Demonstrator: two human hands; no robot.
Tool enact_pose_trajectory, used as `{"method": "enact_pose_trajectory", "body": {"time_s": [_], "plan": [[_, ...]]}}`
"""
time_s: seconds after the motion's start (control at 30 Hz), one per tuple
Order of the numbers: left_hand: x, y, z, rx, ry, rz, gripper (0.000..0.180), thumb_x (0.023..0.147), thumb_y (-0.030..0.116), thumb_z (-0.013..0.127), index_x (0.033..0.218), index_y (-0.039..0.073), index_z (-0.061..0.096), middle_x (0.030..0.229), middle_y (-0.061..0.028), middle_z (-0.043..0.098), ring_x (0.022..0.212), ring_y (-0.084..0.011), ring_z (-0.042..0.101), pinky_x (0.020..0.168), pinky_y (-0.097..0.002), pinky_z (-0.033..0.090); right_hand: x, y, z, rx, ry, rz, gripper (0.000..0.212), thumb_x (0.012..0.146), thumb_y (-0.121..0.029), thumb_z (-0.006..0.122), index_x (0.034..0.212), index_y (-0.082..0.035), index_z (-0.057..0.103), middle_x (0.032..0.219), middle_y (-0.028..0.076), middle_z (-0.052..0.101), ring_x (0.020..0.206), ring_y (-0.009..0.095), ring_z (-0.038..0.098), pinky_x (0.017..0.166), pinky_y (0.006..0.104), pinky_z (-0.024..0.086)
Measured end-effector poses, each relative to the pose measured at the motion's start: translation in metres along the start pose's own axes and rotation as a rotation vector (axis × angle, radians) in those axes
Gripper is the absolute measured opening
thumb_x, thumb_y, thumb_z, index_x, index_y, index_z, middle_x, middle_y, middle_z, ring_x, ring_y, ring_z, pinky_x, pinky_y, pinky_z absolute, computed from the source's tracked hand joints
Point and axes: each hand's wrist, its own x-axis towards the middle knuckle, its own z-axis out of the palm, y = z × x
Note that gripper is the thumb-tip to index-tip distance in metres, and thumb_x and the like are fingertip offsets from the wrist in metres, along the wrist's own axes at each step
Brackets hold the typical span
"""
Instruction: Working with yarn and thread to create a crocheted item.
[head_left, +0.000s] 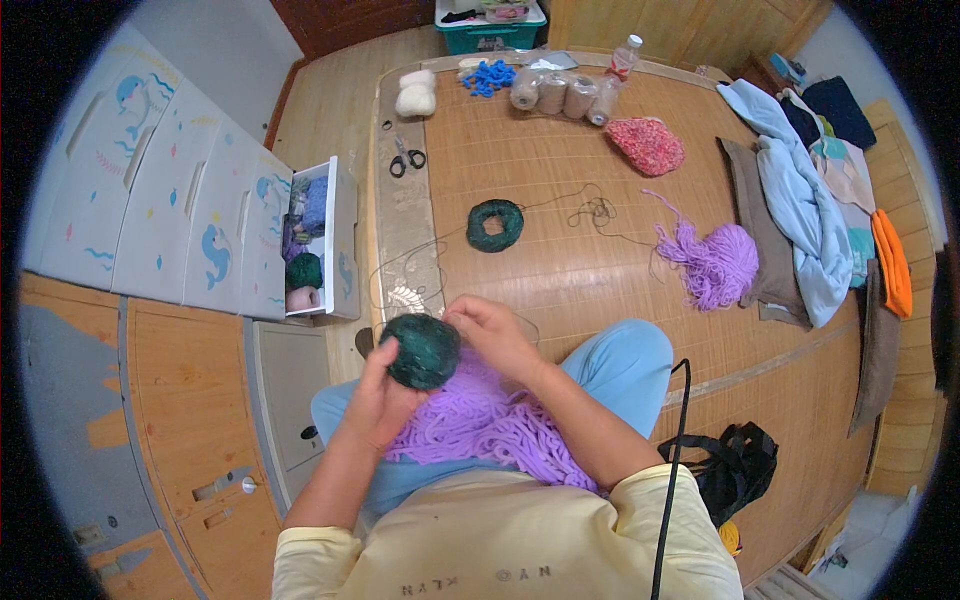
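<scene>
My left hand [378, 400] is wrapped round the lower left side of a dark green ball of yarn [422, 352]. Beside the ball's upper right, the fingers of my right hand [490, 335] are pinched together; a thin strand seems to be in them, though it is too fine to make out well. Thick purple yarn [500, 425] lies heaped across my lap under both forearms. Ahead, a dark green ring of yarn [495, 225] rests on the mat, with a thin dark thread [597, 208] trailing from it in loose tangles to the right.
Black scissors [406, 158] and white yarn balls [416, 94] lie at the mat's left edge. Farther back are blue yarn [488, 77], wrapped beige cones [552, 94], a bottle [625, 58] and a pink-red bundle [645, 147]. A purple skein [712, 262] sits right; an open drawer [342, 240] juts out left.
</scene>
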Motion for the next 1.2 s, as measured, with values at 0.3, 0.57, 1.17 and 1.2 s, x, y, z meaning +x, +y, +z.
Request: {"method": "enact_pose_trajectory", "body": {"time_s": [0.3, 0.57, 1.17, 1.2], "plan": [[-0.001, 0.034, -0.002, -0.006, 0.135, 0.351, 0.049, 0.085, 0.016, 0.063, 0.129, 0.005, 0.044, 0.123, -0.0129, 0.054, 0.114, -0.0251, 0.054, 0.094, -0.0395, 0.046, -0.027, -0.007, 0.032, -0.758, -0.15, -0.101, 0.017, 0.092, -0.019, 0.051, 0.091, -0.004, 0.059, 0.088, 0.021, 0.061, 0.083, 0.039, 0.058, 0.071, 0.0453, 0.046], [-0.019, 0.016, -0.016, 0.589, -0.025, 0.184, 0.069, 0.067, 0.006, 0.071, 0.13, 0.006, 0.042, 0.119, -0.0063, 0.051, 0.114, -0.0176, 0.05, 0.099, -0.0316, 0.041, -0.008, -0.097, 0.025, -0.603, -0.234, -0.296, 0.019, 0.092, -0.021, 0.051, 0.088, -0.005, 0.06, 0.083, 0.017, 0.061, 0.079, 0.036, 0.061, 0.069, 0.0435, 0.048], [-0.061, 0.026, -0.038, 0.353, 0.039, 0.341, 0.076, 0.056, 0.015, 0.079, 0.123, 0.007, 0.043, 0.12, -0.0095, 0.052, 0.117, -0.0213, 0.05, 0.102, -0.0323, 0.037, 0.002, -0.043, 0.046, -0.471, -0.303, -0.166, 0.016, 0.091, -0.019, 0.05, 0.085, -0.005, 0.056, 0.079, 0.017, 0.06, 0.079, 0.034, 0.062, 0.068, 0.044, 0.048], [-0.061, 0.027, -0.037, 0.111, 0.168, 0.405, 0.078, 0.056, 0.017, 0.08, 0.124, 0.007, 0.043, 0.122, -0.0101, 0.052, 0.118, -0.0218, 0.05, 0.101, -0.0319, 0.038, -0.006, -0.033, 0.054, -0.468, -0.306, -0.165, 0.016, 0.091, -0.019, 0.05, 0.085, -0.005, 0.056, 0.079, 0.017, 0.06, 0.079, 0.034, 0.062, 0.068, 0.044, 0.048]]}}
